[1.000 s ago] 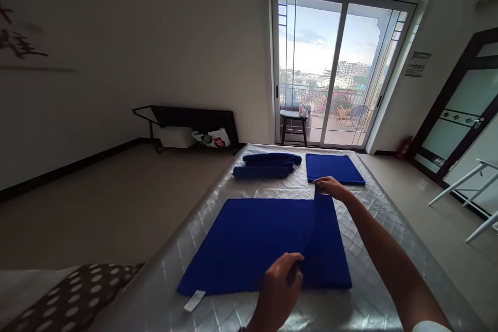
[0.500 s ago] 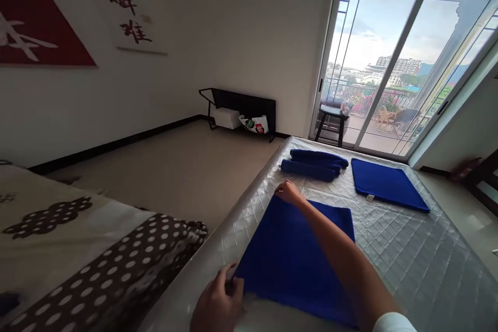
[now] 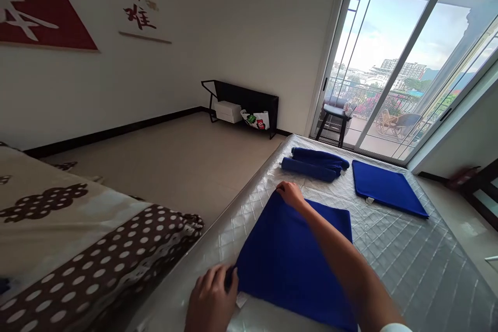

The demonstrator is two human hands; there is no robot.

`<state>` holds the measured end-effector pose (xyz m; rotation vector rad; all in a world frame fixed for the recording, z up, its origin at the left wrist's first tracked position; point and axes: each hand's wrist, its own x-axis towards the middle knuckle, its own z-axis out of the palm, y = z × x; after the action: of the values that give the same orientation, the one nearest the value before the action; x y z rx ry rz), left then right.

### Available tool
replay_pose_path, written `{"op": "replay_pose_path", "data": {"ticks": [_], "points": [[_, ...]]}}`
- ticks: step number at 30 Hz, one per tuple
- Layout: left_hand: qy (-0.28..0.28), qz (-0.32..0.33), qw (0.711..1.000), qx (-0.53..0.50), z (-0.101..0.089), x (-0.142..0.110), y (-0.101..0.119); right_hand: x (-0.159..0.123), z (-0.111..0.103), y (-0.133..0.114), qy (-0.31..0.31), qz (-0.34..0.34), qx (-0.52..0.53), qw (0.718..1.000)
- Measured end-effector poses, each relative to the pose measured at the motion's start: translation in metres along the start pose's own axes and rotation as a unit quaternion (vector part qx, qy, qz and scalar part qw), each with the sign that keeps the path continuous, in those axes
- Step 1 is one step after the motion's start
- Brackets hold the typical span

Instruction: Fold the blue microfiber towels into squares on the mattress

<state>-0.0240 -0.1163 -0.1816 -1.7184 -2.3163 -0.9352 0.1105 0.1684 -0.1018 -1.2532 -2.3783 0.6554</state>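
A flat blue folded cloth lies on the silvery quilted mattress in front of me. My left hand is closed on its near left corner, where a small white tag peeks out below. At the far left corner, my right hand pinches the cloth's edge, the forearm crossing over the fabric. Beyond it lie blue rolled cloths, side by side. Another flat blue folded cloth with a white tag rests farther right.
On the left a bed with a brown polka-dot cover stands across a strip of tiled floor. A black low rack holding a white box is by the wall. A stool stands at the sliding glass door.
The view has tilted slightly. The cloth's left edge now bows and lifts a little between my hands. Both hands stay at their corners.
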Motion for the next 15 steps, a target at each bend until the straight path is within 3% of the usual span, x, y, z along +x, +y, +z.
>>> {"op": "replay_pose_path", "data": {"ticks": [3, 8, 11, 15], "points": [[-0.01, -0.026, 0.999, -0.045, -0.002, 0.003, 0.004, -0.015, -0.03, -0.005, 0.012, -0.026, 0.018, 0.999], [-0.008, -0.09, 0.989, -0.12, -0.017, 0.011, 0.011, -0.066, -0.106, 0.001, 0.056, -0.128, 0.031, 0.99], [0.017, -0.043, 0.99, -0.133, -0.039, 0.021, 0.021, -0.108, -0.153, 0.007, 0.094, -0.168, 0.024, 0.981], [0.037, 0.09, 0.99, -0.099, -0.082, 0.042, 0.045, -0.164, -0.205, 0.008, 0.138, -0.186, 0.024, 0.972]]}}
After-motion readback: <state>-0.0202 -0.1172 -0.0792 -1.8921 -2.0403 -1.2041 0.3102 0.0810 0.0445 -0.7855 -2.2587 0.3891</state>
